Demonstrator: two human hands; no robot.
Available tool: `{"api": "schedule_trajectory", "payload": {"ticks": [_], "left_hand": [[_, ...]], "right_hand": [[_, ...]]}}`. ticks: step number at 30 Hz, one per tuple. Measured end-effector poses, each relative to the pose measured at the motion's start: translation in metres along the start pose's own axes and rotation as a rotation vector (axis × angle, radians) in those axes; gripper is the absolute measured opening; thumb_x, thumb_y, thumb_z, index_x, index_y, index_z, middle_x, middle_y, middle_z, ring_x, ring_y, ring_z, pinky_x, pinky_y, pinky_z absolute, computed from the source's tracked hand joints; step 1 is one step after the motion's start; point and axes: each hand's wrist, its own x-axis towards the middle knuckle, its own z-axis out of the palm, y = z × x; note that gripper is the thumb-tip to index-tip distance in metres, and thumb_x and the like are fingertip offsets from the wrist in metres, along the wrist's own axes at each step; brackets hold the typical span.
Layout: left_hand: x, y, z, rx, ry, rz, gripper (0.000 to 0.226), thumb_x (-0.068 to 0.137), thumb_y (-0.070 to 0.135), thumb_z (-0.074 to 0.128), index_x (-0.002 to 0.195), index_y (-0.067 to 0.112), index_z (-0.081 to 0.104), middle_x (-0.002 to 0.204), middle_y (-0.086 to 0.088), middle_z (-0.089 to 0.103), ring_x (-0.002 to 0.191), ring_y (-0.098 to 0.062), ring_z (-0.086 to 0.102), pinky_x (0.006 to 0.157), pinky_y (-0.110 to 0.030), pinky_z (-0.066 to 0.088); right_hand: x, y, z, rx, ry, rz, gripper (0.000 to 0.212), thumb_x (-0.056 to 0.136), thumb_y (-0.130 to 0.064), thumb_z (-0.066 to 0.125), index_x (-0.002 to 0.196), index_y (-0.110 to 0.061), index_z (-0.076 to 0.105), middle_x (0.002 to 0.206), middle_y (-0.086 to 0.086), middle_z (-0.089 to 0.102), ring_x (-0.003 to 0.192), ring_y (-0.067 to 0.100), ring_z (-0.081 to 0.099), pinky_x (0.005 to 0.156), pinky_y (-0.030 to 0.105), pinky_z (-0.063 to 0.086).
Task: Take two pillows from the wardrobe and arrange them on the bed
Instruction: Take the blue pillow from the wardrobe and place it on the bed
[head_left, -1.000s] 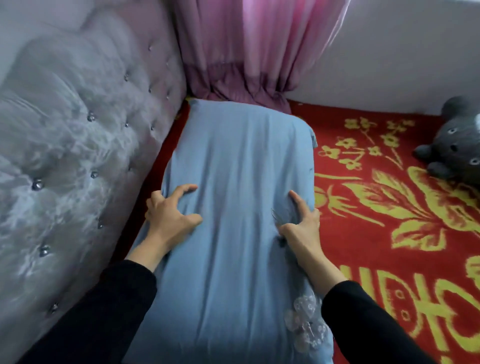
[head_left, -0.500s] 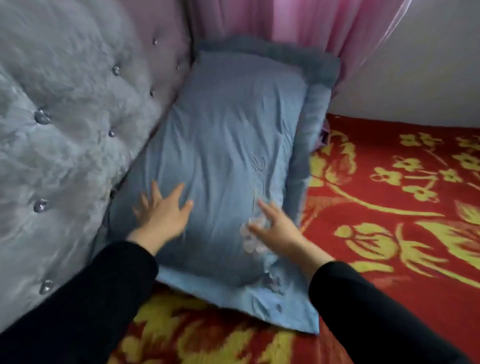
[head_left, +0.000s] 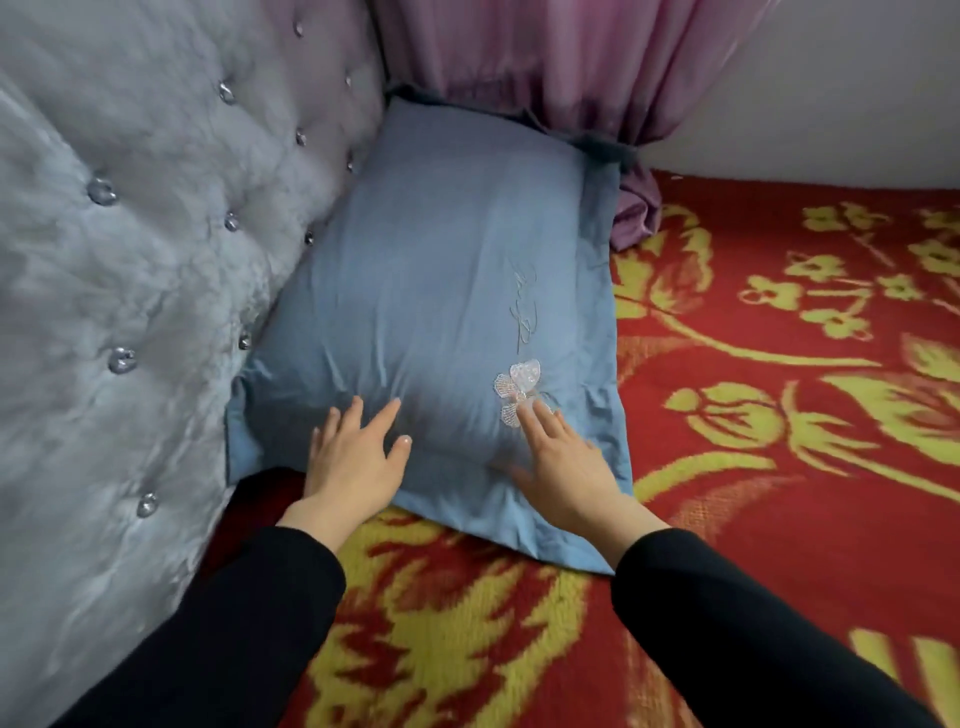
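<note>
Pillow (head_left: 436, 291) now flatter; embroidered script (head_left: 523, 306) unreadable.

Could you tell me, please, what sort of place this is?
Most likely a bedroom, seen from on the bed. A blue pillow lies against a grey tufted headboard, on a red and yellow patterned blanket, with a pink curtain hanging behind. Both hands rest flat on the pillow.
</note>
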Motion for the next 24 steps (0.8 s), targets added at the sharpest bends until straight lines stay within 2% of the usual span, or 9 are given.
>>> {"api": "schedule_trajectory", "payload": {"ticks": [8, 14, 19, 24], "left_hand": [[-0.142, 0.046, -0.061, -0.151, -0.029, -0.009, 0.051, 0.095, 0.044, 0.036, 0.143, 0.030, 0.028, 0.157, -0.007, 0.018, 0.145, -0.027, 0.008, 0.118, -0.044, 0.017], [-0.256, 0.060, -0.096, -0.097, 0.032, -0.020, 0.046, 0.093, 0.042, 0.037, 0.136, 0.025, 0.039, 0.152, -0.008, 0.031, 0.141, -0.029, 0.019, 0.113, -0.045, 0.022], [-0.370, 0.068, -0.094, -0.055, 0.100, -0.080, 0.041, 0.092, 0.041, 0.040, 0.129, 0.024, 0.047, 0.144, -0.005, 0.041, 0.135, -0.027, 0.028, 0.105, -0.044, 0.032], [-0.499, 0.093, -0.062, -0.037, 0.157, -0.197, 0.044, 0.093, 0.041, 0.038, 0.133, 0.024, 0.043, 0.148, -0.009, 0.038, 0.138, -0.030, 0.024, 0.110, -0.044, 0.027]], "right_hand": [[-0.127, -0.056, -0.059, -0.045, -0.039, -0.031, 0.070, 0.092, -0.036, 0.052, 0.148, -0.017, 0.014, 0.155, 0.005, 0.021, 0.140, 0.025, 0.022, 0.110, 0.049, 0.030], [-0.238, -0.087, -0.088, -0.077, -0.055, -0.078, 0.068, 0.090, -0.037, 0.054, 0.146, -0.017, 0.020, 0.151, 0.007, 0.028, 0.135, 0.028, 0.030, 0.104, 0.050, 0.032], [-0.334, -0.086, -0.091, -0.097, -0.034, -0.178, 0.067, 0.087, -0.037, 0.055, 0.143, -0.018, 0.024, 0.149, 0.007, 0.029, 0.133, 0.031, 0.031, 0.102, 0.053, 0.033], [-0.437, -0.063, -0.080, -0.140, -0.037, -0.332, 0.068, 0.087, -0.041, 0.055, 0.144, -0.020, 0.024, 0.149, 0.006, 0.030, 0.133, 0.031, 0.031, 0.103, 0.056, 0.033]]}}
